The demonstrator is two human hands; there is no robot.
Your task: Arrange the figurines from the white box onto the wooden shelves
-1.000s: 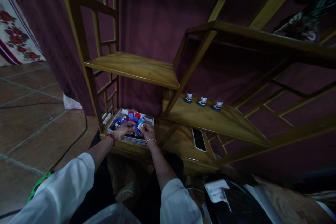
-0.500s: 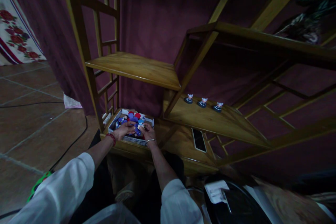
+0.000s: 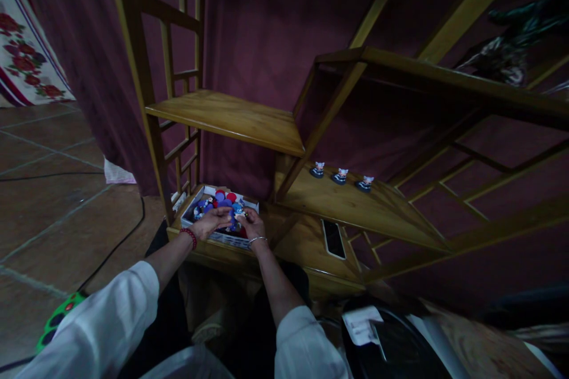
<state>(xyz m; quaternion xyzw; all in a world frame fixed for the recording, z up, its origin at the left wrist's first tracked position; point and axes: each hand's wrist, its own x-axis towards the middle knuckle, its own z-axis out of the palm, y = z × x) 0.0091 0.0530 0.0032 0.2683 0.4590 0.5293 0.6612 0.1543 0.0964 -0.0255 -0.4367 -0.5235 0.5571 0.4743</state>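
Observation:
Over a white box (image 3: 231, 241) full of small coloured pieces, both my hands meet at a small blue-and-white figurine (image 3: 240, 213) with purple at its lower part. My right hand (image 3: 252, 225), with a silver bracelet at the wrist, pinches the figurine from the right. From the left, my left hand (image 3: 212, 222), wearing a red beaded bracelet, has its thumb and fingers at the purple part. Fine detail of the grip is too small and dark to see. Red, purple and blue round pieces lie in the box behind my hands.
Three small cat-eared figurines (image 3: 340, 176) stand in a row on a wooden shelf (image 3: 355, 204) to the right. A phone (image 3: 333, 238) lies on the lower board. Another shelf (image 3: 231, 120) juts out above the box. A black round seat (image 3: 395, 337) holds papers at lower right.
The view has shifted slightly. My hands stay over the box at the figurine, and the left fingers look a little straighter.

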